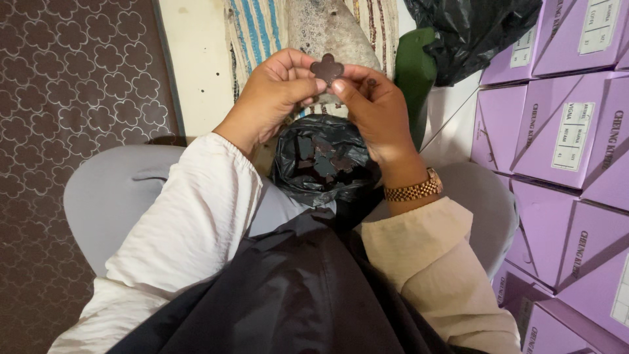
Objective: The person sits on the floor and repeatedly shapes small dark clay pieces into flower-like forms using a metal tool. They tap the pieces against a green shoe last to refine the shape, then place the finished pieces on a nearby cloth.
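Both my hands are raised over my lap and pinch one small dark brown flower-shaped piece [327, 68] between thumbs and fingertips. My left hand [274, 97] holds its left side, my right hand [375, 108] its right side. A gold watch [413, 191] sits on my right wrist. Just below the hands, an open black plastic bag [308, 174] rests between my knees and holds several more dark pieces of the same kind [325, 160]. My sleeves are cream-white.
Stacked purple cardboard boxes [563, 131] fill the right side. A brown sheet patterned with flower outlines [72, 98] covers the left. A grey sack [324, 29], striped cloth, a green object [414, 72] and another black bag [468, 33] lie ahead.
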Motion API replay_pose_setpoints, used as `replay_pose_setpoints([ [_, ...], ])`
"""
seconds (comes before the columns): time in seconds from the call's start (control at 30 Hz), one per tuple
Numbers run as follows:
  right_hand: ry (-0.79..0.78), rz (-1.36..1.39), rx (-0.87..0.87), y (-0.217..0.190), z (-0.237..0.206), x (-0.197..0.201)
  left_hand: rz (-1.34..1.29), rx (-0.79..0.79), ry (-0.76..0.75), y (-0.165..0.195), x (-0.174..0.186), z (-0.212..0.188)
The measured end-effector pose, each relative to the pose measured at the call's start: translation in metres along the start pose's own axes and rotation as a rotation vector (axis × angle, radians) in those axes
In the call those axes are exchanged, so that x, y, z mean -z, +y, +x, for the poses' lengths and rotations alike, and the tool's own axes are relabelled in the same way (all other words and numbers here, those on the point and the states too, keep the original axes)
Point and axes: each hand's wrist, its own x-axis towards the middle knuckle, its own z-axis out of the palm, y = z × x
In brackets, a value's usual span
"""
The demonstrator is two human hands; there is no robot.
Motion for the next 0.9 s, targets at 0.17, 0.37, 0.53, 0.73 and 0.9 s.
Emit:
replay_pose_setpoints([
  [0.17,0.034,0.084,-0.057,0.003,0.003,-0.002,-0.018,0.016,-0.011,0.002,-0.001,-0.001],
  [0.37,0.044,0.154,-0.106,0.001,0.004,0.001,-0.088,0.102,0.001,0.014,-0.005,-0.004],
  [0.53,0.046,0.184,-0.125,-0.001,0.003,0.003,-0.035,0.097,-0.009,0.016,-0.008,-0.005],
  [0.73,0.014,0.222,-0.139,-0.001,0.004,0.004,-0.154,0.141,-0.03,0.013,-0.005,-0.003],
  [0.9,0.018,0.215,-0.133,0.002,0.004,0.003,-0.025,0.045,-0.035,0.01,-0.004,-0.005],
])
